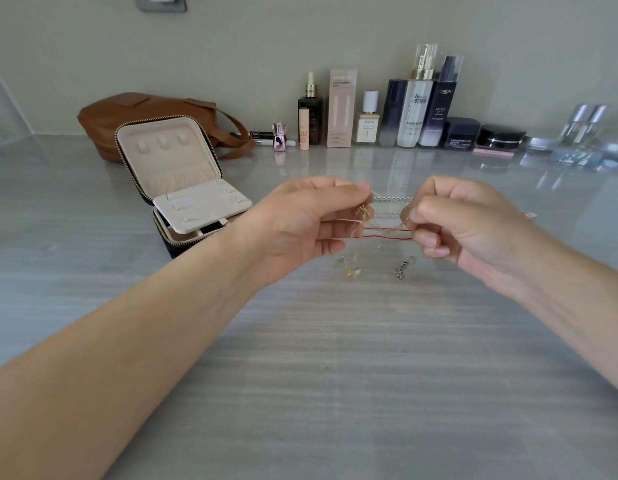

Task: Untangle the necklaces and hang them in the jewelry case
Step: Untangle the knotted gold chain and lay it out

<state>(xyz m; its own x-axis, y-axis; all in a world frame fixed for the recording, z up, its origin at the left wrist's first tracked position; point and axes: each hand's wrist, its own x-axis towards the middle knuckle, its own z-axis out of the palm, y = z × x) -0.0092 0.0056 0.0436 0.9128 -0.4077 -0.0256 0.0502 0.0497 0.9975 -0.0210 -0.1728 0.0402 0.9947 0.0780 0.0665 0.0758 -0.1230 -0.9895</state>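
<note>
A tangle of necklaces [390, 216] is stretched in the air between my two hands: silver chains on top, a fine gold chain, and two red cords below. My left hand [311, 223] pinches one end, and my right hand [449, 220] pinches the other with curled fingers. A gold pendant [351, 271] and a silver clasp end [403, 266] dangle just above the table. The jewelry case [183, 181] stands open to the left, lid upright with three hooks inside, a beige flap folded over its base.
A brown leather bag [127, 116] lies behind the case. A row of cosmetic bottles and jars [404, 112] lines the wall at the back. The grey table [318, 358] stretches toward me. A small trinket [530, 215] lies right of my right hand.
</note>
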